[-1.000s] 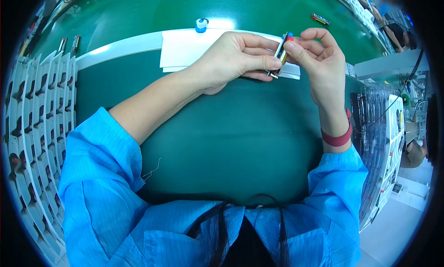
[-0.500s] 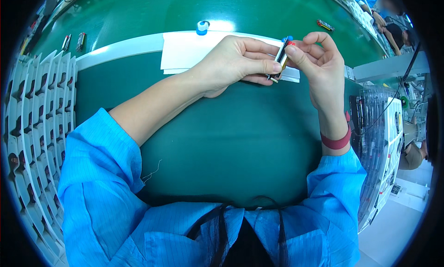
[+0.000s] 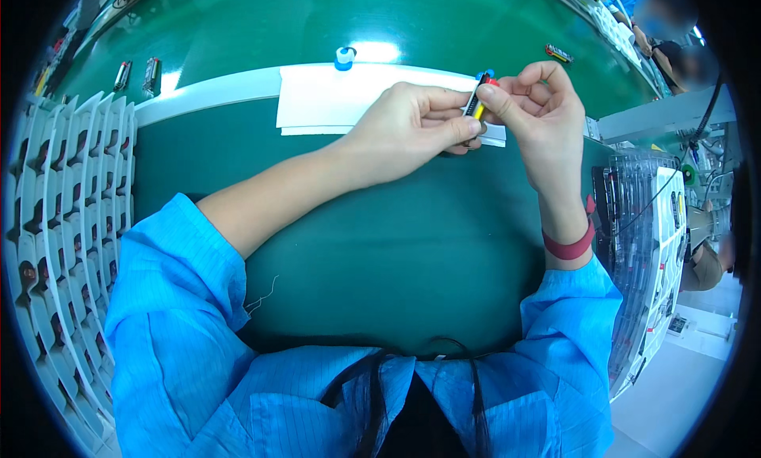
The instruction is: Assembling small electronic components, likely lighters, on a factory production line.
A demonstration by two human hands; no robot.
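Observation:
Above the far edge of the green mat, my left hand (image 3: 404,133) is closed, its thumb and fingers pinching a slim, small black-and-yellow item (image 3: 475,107). The item stands tilted, its red end (image 3: 491,83) uppermost. My right hand (image 3: 543,109) pinches that red end between thumb and index finger, with its other fingers curled. A bit of blue (image 3: 485,74) shows just behind the top; whether it belongs to the item, I cannot tell. Under and behind my left hand lie white sheets (image 3: 317,101). Fingers hide much of the item.
Beyond a white ledge (image 3: 206,81), a glossy green surface (image 3: 277,22) carries small black-and-red items (image 3: 559,53) and a blue-and-white bottle (image 3: 344,59). White trays (image 3: 71,204) are stacked at left, clear and white trays (image 3: 666,252) at right. Other people are at upper right.
Both hands still hold the item, which has turned so more of its yellow side shows. The right hand has shifted slightly left. The whole view has moved a little.

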